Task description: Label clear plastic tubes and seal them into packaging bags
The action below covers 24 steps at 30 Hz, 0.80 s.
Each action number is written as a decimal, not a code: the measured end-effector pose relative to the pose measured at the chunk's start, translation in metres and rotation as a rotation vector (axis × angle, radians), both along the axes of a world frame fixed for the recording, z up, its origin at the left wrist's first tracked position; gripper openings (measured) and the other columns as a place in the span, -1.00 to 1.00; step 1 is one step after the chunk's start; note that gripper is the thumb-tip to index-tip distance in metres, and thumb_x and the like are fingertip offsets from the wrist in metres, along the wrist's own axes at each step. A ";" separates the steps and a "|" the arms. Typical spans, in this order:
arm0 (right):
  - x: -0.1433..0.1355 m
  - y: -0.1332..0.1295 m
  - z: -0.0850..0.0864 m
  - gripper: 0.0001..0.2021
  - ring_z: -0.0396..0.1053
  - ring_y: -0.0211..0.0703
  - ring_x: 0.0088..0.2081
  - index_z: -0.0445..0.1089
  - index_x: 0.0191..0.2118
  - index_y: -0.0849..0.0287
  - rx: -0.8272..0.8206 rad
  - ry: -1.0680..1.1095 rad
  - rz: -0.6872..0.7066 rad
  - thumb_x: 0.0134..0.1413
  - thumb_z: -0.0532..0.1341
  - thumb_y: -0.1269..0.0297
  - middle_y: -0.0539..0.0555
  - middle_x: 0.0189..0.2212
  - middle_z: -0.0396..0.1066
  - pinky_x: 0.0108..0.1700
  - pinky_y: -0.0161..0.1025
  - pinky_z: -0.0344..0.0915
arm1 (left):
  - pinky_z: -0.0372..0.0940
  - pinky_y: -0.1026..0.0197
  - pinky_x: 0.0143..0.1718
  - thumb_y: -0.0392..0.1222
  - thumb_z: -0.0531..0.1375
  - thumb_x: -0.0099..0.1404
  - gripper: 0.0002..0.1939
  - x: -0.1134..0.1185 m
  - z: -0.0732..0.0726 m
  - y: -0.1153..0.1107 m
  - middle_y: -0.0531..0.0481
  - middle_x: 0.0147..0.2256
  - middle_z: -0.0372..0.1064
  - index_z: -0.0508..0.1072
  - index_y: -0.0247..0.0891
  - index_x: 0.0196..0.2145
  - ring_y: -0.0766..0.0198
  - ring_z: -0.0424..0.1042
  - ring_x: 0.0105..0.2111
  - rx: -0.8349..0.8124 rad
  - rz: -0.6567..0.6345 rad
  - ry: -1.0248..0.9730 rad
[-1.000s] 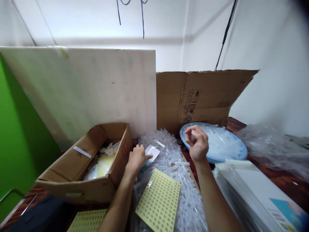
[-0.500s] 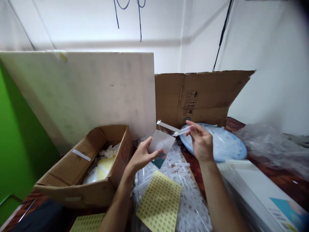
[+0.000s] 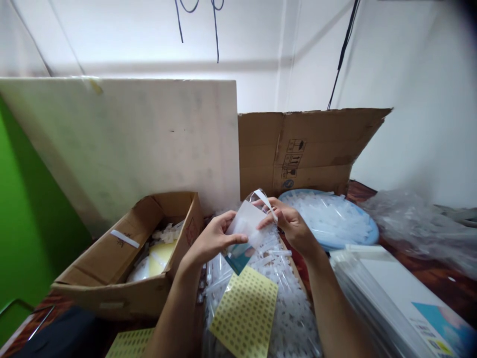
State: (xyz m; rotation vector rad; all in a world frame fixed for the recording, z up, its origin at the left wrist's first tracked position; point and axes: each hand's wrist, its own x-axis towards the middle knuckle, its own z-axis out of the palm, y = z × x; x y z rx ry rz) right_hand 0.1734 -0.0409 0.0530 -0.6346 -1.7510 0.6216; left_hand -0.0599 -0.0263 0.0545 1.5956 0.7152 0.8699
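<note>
A small white and teal packet point(image 3: 240, 253) with a clear film edge is between my hands, above a layer of small clear plastic pieces. My left hand point(image 3: 218, 237) grips its left side, thumb across the front. At its upper right, my right hand point(image 3: 288, 221) has its fingers on the clear film and a thin white strip point(image 3: 264, 200). Below the packet lies a yellow sheet with rows of round dots point(image 3: 248, 311), on top of the clear pieces point(image 3: 294, 308).
An open cardboard box point(image 3: 112, 298) with yellow sheets and white pieces stands left. A blue basin point(image 3: 372, 233) of translucent pieces is at the right, before a cardboard panel point(image 3: 316, 149). Stacked white packages point(image 3: 395, 283) lie front right, with crumpled plastic point(image 3: 425, 228) behind.
My right hand has moved left and down to the packet's upper edge. The strip and clear film are now against the packet, and the packet sits slightly lower.
</note>
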 end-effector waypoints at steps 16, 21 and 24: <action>-0.018 -0.010 -0.001 -0.18 0.42 0.02 0.06 0.62 -0.14 0.02 -0.267 -0.043 0.189 0.35 -0.33 -0.28 0.10 0.11 0.41 0.06 -0.06 0.43 | 0.33 0.25 -0.22 -0.10 0.50 0.06 -0.50 -0.013 0.007 -0.004 -0.07 -0.14 0.49 0.51 -0.27 -0.07 0.14 0.45 -0.17 0.065 -0.034 0.117; -0.021 -0.003 -0.002 -0.26 0.42 0.01 0.07 0.59 -0.12 0.05 -0.208 0.086 0.110 0.42 -0.29 -0.19 0.09 0.02 0.46 0.10 -0.11 0.36 | 0.35 0.21 -0.11 -0.14 0.54 -0.04 -0.29 -0.013 0.010 -0.006 -0.10 -0.02 0.44 0.43 -0.21 0.06 0.07 0.43 -0.05 0.199 0.067 0.176; -0.019 -0.001 -0.003 -0.30 0.44 0.01 0.02 0.60 -0.18 0.08 -0.190 0.133 0.038 0.43 -0.22 -0.18 0.11 -0.01 0.48 0.08 -0.11 0.35 | 0.32 0.28 -0.28 -0.13 0.48 0.07 -0.45 -0.011 0.010 -0.009 -0.04 -0.16 0.42 0.42 -0.24 -0.02 0.19 0.41 -0.22 0.227 0.113 0.211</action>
